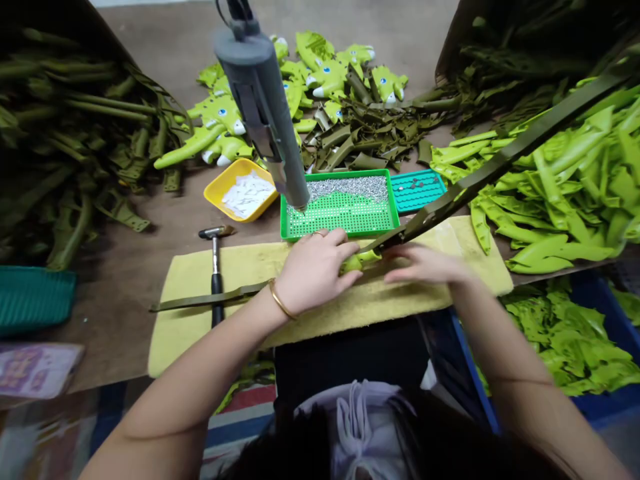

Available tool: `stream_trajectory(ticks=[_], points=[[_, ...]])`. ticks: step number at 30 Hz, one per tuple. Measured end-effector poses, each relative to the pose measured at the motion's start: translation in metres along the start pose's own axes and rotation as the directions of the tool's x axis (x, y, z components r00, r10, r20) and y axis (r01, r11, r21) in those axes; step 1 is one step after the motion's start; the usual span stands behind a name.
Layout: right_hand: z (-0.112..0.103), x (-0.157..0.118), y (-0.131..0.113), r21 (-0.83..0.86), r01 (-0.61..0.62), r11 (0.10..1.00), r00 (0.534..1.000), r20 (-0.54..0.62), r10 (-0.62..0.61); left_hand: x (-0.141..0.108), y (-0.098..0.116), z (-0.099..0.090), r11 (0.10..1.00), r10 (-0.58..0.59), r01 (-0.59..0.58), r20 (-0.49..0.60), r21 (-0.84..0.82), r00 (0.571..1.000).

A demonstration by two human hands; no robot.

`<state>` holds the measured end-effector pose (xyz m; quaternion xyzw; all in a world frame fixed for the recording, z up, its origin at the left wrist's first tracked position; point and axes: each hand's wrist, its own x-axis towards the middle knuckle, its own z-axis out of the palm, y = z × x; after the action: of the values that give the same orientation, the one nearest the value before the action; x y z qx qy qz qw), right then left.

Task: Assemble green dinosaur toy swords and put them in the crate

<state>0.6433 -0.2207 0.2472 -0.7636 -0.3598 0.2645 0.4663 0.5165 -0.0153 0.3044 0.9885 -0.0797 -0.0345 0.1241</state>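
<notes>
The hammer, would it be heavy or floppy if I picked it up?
The hammer would probably feel heavier at its metal-looking head. Its straight shaft looks stiff, not floppy. The thick, dark handle might be easy to grip.

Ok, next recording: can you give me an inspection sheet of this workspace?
Surface: brown table with a yellow cloth along the near edge.
Things: long olive strip slants up right from a lime-green piece.
Clutter: hammer with a second olive strip across its handle; green tray of small metal pieces; yellow bowl of white pieces; heaped lime parts and olive parts.
Hands: left on the lime-green piece; right by the long strip's lower end, contact unclear.
Cables: dark cable atop the grey upright tool.
Surroundings: blue bin of lime parts, lower right.
</notes>
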Motion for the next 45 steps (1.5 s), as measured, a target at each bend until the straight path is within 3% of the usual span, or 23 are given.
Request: stream_trajectory(ticks=[1,2,3,4,6,9,10,12,15,17,18,20,23,25,27,29,31,33,35,37,39,42,45], points=[[-0.023,0.011,0.004,-0.029,0.005,1.000,0.999,-0.046,-0.006,0.002,-0.005,-0.002,0.999,0.009,-0.008,0.039,-0.034,0.999],[-0.043,0.027,0.008,-0.050,0.019,0.999,0.984,-0.177,-0.027,0.005,-0.009,-0.003,0.998,0.013,-0.009,0.064,-0.067,0.998],[-0.059,0.047,0.010,-0.136,0.041,0.990,0.906,-0.412,-0.094,0.007,-0.012,-0.004,0.996,0.011,-0.004,0.073,-0.092,0.997],[-0.069,0.071,0.012,-0.183,0.048,0.982,0.871,-0.473,-0.131,0.008,-0.015,-0.004,0.994,0.008,-0.001,0.072,-0.106,0.997],[-0.075,0.121,0.011,-0.304,0.080,0.949,0.860,-0.460,-0.220,0.009,-0.015,-0.005,0.993,0.011,-0.002,0.076,-0.117,0.997],[-0.066,0.176,0.007,-0.601,0.052,0.797,0.916,-0.290,-0.278,0.005,-0.012,-0.007,0.993,-0.004,0.015,0.096,-0.114,0.995],[-0.065,0.185,0.007,-0.634,0.020,0.773,0.921,-0.289,-0.261,0.004,-0.010,-0.007,0.993,-0.012,0.024,0.103,-0.115,0.995],[-0.070,0.189,0.008,-0.540,-0.043,0.840,0.903,-0.380,-0.198,0.005,-0.009,-0.009,0.991,-0.027,0.042,0.117,-0.123,0.993],[-0.089,0.166,0.016,-0.002,-0.083,0.997,0.854,-0.516,0.070,0.012,-0.009,-0.009,0.985,-0.046,0.069,0.145,-0.157,0.988],[-0.099,0.136,0.022,0.423,-0.064,0.904,0.827,-0.485,0.286,0.020,-0.010,-0.009,0.974,-0.055,0.088,0.160,-0.209,0.986],[-0.102,0.118,0.024,0.553,-0.049,0.832,0.816,-0.458,0.353,0.023,-0.011,-0.008,0.966,-0.059,0.098,0.164,-0.239,0.985],[-0.097,0.078,0.028,0.678,-0.006,0.735,0.792,-0.446,0.418,0.030,-0.013,-0.006,0.953,-0.060,0.106,0.166,-0.283,0.984],[-0.066,0.021,0.030,0.750,0.117,0.651,0.765,-0.486,0.423,0.037,-0.018,-0.003,0.942,-0.053,0.106,0.170,-0.320,0.984],[-0.036,-0.009,0.026,0.783,0.185,0.594,0.792,-0.477,0.382,0.040,-0.021,-0.001,0.932,-0.054,0.109,0.166,-0.346,0.985],[-0.010,-0.030,0.020,0.797,0.173,0.579,0.837,-0.429,0.341,0.042,-0.024,0.000,0.919,-0.065,0.120,0.155,-0.376,0.986],[0.005,-0.041,0.011,0.779,0.128,0.614,0.874,-0.381,0.301,0.044,-0.025,0.000,0.907,-0.076,0.130,0.148,-0.401,0.986],[0.005,-0.046,0.001,0.689,0.069,0.721,0.911,-0.339,0.236,0.046,-0.026,0.000,0.901,-0.078,0.132,0.145,-0.413,0.986],[-0.003,-0.046,-0.010,0.485,0.006,0.874,0.947,-0.284,0.152,0.046,-0.025,0.001,0.903,-0.075,0.126,0.139,-0.410,0.987],[-0.011,-0.041,-0.022,0.150,-0.022,0.989,0.968,-0.243,0.058,0.047,-0.024,0.001,0.908,-0.074,0.120,0.129,-0.401,0.989],[-0.013,-0.033,-0.032,-0.198,0.003,0.980,0.974,-0.222,-0.048,0.046,-0.022,0.001,0.915,-0.073,0.116,0.125,-0.387,0.990],[-0.009,-0.023,-0.039,-0.417,0.018,0.909,0.971,-0.210,-0.116,0.046,-0.018,0.001,0.927,-0.069,0.110,0.125,-0.359,0.990],[0.003,-0.013,-0.047,-0.535,-0.038,0.844,0.972,-0.216,-0.093,0.047,-0.014,0.000,0.947,-0.067,0.107,0.141,-0.302,0.988],[0.018,-0.011,-0.047,-0.529,-0.135,0.838,0.941,-0.332,-0.058,0.047,-0.013,-0.001,0.952,-0.069,0.110,0.149,-0.287,0.986]])
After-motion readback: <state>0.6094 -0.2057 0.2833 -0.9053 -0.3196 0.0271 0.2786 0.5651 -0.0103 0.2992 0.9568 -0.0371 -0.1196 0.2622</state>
